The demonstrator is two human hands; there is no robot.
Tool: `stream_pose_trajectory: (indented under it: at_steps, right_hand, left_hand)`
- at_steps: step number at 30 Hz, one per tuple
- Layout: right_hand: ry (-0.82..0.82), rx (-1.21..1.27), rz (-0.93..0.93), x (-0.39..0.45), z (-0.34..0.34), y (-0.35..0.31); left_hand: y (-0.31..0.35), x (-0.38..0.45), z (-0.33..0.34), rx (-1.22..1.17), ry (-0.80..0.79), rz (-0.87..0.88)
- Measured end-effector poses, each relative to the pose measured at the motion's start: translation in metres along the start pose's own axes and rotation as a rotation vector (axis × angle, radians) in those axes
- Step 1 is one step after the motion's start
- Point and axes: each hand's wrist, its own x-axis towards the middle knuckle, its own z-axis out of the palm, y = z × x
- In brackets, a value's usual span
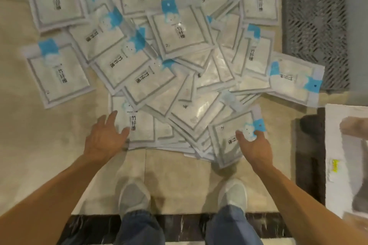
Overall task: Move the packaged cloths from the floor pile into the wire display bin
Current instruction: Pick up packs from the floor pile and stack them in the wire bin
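Packets of cloth [169,49] lie scattered in a loose, overlapping pile across the beige floor [39,135], each one a clear sleeve with a white cloth inside, a blue tab at one end and black printed characters down the front. The heap is thickest in the middle and thins to single packets toward its far left and far right edges. My left hand [105,137] reaches down to the pile's near left corner, fingers spread and straight, the fingertips [113,114] at the edge of the nearest left packet [137,125]; whether they press on it I cannot tell. My right hand [254,143] is at the near right corner, thumb on top of the nearest right packet [229,141] and fingers curled round its blue-tabbed end, so I am pinching that packet while it lies on the others. A grey grid-patterned crate [314,26] stands at the far right beside the pile, its near corner just behind a packet. My two pale shoes [135,195] stand on the floor just short of the pile, over a dark marbled strip [179,226]. A white sheet [338,165] with a yellow mark lies at the right edge.
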Motion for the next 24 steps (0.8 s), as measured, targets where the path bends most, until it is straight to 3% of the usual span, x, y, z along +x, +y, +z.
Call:
stream_pose_trajectory:
  at_steps: [4, 10, 18, 21, 24]
  right_hand:
    - [0.068, 0.13, 0.206, 0.057, 0.065, 0.031]
    - [0.013, 0.519, 0.501, 0.136, 0.123, 0.093]
    - [0.077, 0.925, 0.441, 0.083, 0.097, 0.068]
    - [0.045, 1.118, 0.354, 0.07, 0.09, 0.067]
    - [-0.006, 1.179, 0.274, 0.059, 0.082, 0.063]
  left_hand:
    - [-0.028, 0.062, 0.058, -0.15, 0.026, -0.12]
    - [-0.041, 0.096, 0.084, -0.287, 0.161, -0.292]
    - [-0.051, 0.082, 0.081, -0.724, 0.082, -0.361]
    - [-0.051, 0.065, 0.078, -0.951, 0.059, -0.321]
    - [-0.06, 0.05, 0.07, -0.992, 0.077, -0.246]
